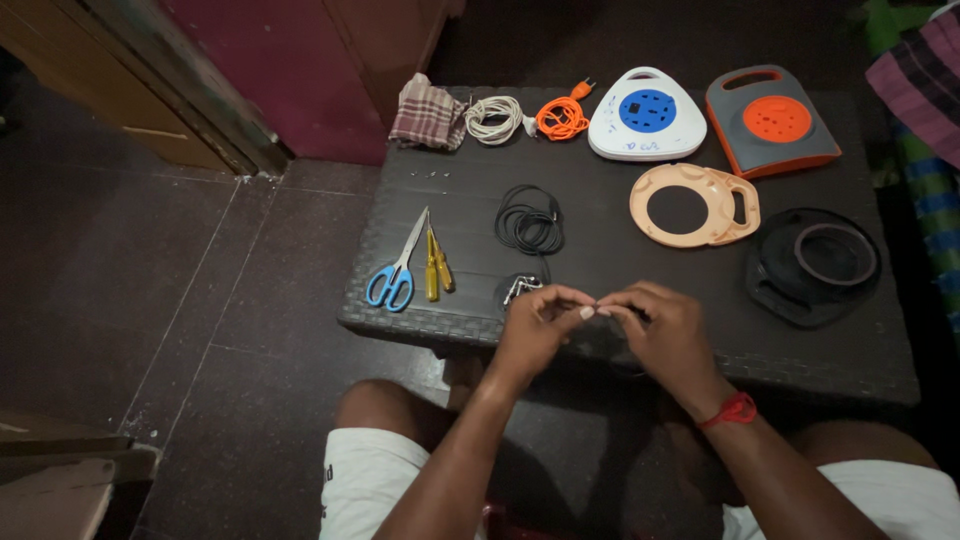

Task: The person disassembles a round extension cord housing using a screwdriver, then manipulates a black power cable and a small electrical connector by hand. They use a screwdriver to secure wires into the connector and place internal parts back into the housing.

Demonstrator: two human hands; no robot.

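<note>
Head view shows your left hand (535,325) and right hand (660,325) meeting fingertip to fingertip over the near edge of the dark surface (600,255). Both grips are pinched together on something tiny between them, too small to make out what. Just beside your left hand sits a small metal-pronged plug piece (520,288), touching nothing you hold, with one black cable coil (529,220) right behind it. Count-wise: one pair of blue-handled scissors (395,268), two yellow screwdrivers (436,266), one white cord (494,118), one orange cord (563,116), one checked cloth (428,112), two reel boxes (white-blue (646,115), grey-orange (771,120)), one peach cover ring (695,204), one black reel half (812,262).
</note>
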